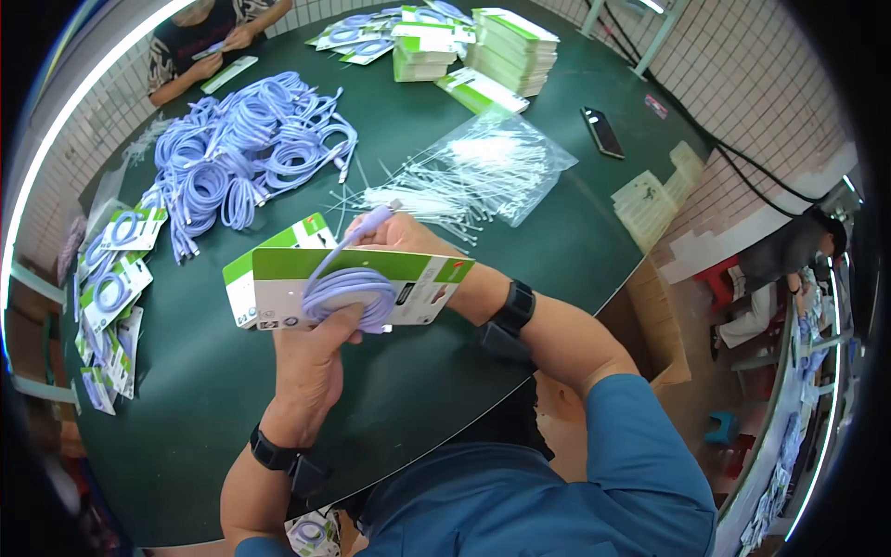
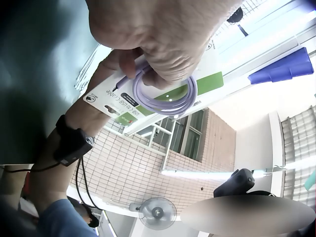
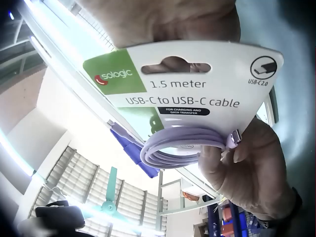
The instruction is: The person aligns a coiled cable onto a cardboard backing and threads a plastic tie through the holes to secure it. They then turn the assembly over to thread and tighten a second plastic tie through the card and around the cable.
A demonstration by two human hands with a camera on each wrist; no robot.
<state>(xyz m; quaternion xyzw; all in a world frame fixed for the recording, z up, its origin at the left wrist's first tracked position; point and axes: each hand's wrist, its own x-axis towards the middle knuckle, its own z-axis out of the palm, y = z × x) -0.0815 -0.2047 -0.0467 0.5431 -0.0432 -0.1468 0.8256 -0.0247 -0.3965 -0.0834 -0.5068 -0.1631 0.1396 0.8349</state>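
A lilac coiled cable point(image 1: 351, 295) lies against a green and white printed card point(image 1: 422, 295). The left hand point(image 1: 316, 371) holds coil and card together, its thumb over the coil; in the right wrist view its thumb and fingers point(image 3: 247, 168) press the cable point(image 3: 170, 148) near a metal connector. Behind the card's upper edge is the right hand point(image 1: 399, 234), beside the cable's raised connector end point(image 1: 376, 219); its fingers are partly hidden. In the right wrist view this hand point(image 3: 168, 22) is behind the top of the card point(image 3: 187, 94). Another card point(image 1: 243, 288) sits just behind the held one.
A heap of lilac cables point(image 1: 246, 148) lies at the back left, packed cards with cables point(image 1: 116, 288) at the left edge. White ties on a plastic bag point(image 1: 501, 162), card stacks point(image 1: 515, 51) and a phone point(image 1: 602, 132) lie beyond the hands. Another person's hands point(image 1: 223, 51) are across the table.
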